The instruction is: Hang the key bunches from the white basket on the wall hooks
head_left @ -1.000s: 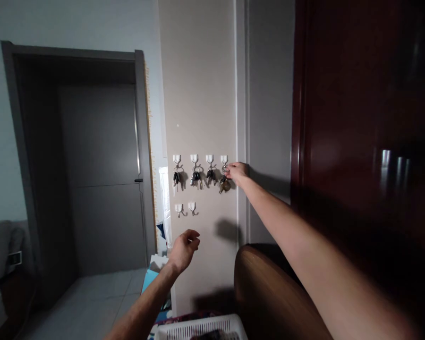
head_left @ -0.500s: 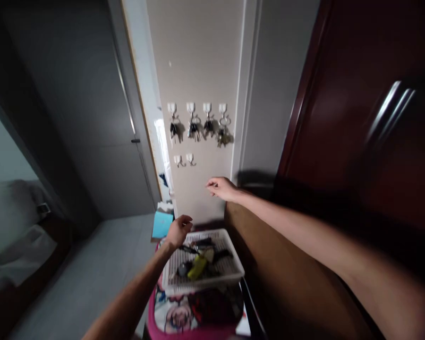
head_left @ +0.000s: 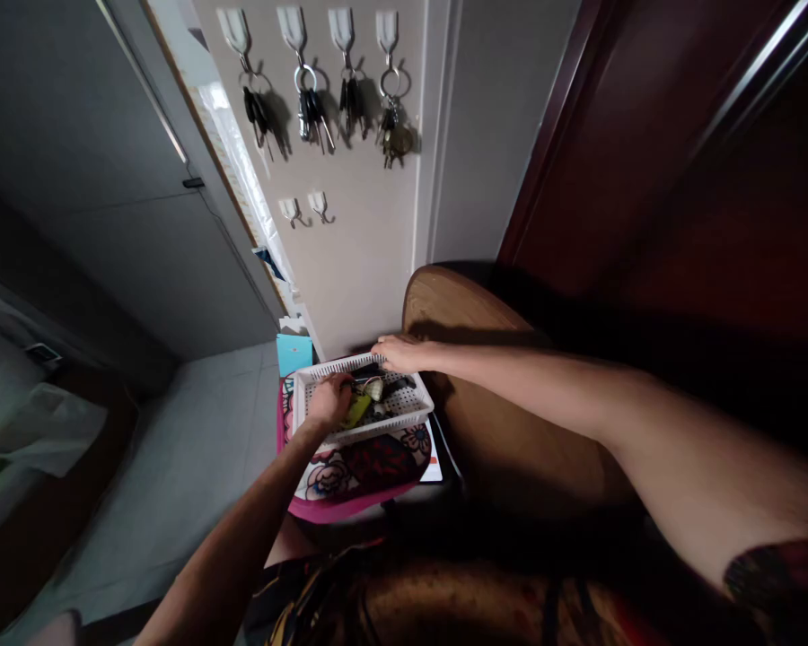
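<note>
- Both my hands had come down from the wall hooks and were now in the white basket [head_left: 417,408]; a second before, my right hand had been up at the rightmost hook and my left had hung in mid-air below the hooks.
- My left hand [head_left: 329,400] rested inside the basket at its near-left part, fingers curled down over a yellow-green item [head_left: 356,411]. I could not tell whether they had closed on it.
- My right hand [head_left: 399,353] lay over the basket's far rim, fingers bent toward the dark keys [head_left: 367,384] in the middle of the basket. I could not tell whether it pinched anything.
- The basket sat on a pink floral-patterned stool [head_left: 350,467], just left of a rounded wooden chair back [head_left: 471,359].
- Above the basket, four upper hooks each carried a bunch of keys; the rightmost bunch [head_left: 394,135] hung where my right hand had been.
- Two lower hooks [head_left: 303,211] stood bare.
- I judged that one bunch had been hung and that both hands had returned to the basket to sort through what lay there.
</note>
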Tool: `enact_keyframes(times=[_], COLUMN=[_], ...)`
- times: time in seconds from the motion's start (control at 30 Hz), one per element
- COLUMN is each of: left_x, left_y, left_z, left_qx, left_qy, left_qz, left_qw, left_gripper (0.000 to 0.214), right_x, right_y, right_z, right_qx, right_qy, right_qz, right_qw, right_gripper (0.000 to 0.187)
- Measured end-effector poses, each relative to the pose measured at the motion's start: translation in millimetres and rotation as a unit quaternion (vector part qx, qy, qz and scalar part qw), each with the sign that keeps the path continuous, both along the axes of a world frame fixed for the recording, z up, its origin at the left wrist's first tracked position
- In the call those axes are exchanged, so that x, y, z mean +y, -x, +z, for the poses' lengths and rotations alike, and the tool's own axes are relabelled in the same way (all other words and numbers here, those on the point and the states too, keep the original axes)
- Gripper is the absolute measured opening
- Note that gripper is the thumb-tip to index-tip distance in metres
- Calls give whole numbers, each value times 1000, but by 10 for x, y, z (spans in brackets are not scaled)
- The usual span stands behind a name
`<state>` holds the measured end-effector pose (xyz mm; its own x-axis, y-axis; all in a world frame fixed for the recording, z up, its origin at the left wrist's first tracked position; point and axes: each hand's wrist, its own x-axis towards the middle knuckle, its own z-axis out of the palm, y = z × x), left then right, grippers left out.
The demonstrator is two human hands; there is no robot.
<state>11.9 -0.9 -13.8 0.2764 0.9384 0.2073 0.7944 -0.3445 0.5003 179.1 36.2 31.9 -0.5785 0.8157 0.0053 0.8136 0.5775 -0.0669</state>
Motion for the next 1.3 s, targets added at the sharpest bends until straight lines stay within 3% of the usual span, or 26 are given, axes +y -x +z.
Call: enact_keyframes(times=[0.33, 0.57, 0.83, 1.0, 1.17, 1.3], left_x=[-3, -26, 9, -9, 62, 134], left_y=[9, 12, 45, 57, 131, 189], left_z=[-30, -52, -96, -60, -55, -39], left_qx=[18, -21, -85, -101, -207, -220], left_qy=[42, 75, 42, 70, 51, 72], left_qz=[23, 65, 67, 94, 161, 128], left_qw=[999, 995, 993, 988, 964, 964], left_gripper=[25, 23, 26, 24, 20, 22], right_x=[-79, -82, -103, -52, -72, -140], right_y=[44, 23, 55, 44, 39, 79], right_z=[-20, -69, -106, -69, -31, -23], right_qx=[-139, -79, -24, -44, -109, -152], right_qy=[48, 72, 97, 112, 123, 136], right_qz=[14, 21, 11, 20, 33, 49], right_qw=[989, 994, 995, 993, 986, 978], right_gripper=[24, 27, 33, 31, 25, 31])
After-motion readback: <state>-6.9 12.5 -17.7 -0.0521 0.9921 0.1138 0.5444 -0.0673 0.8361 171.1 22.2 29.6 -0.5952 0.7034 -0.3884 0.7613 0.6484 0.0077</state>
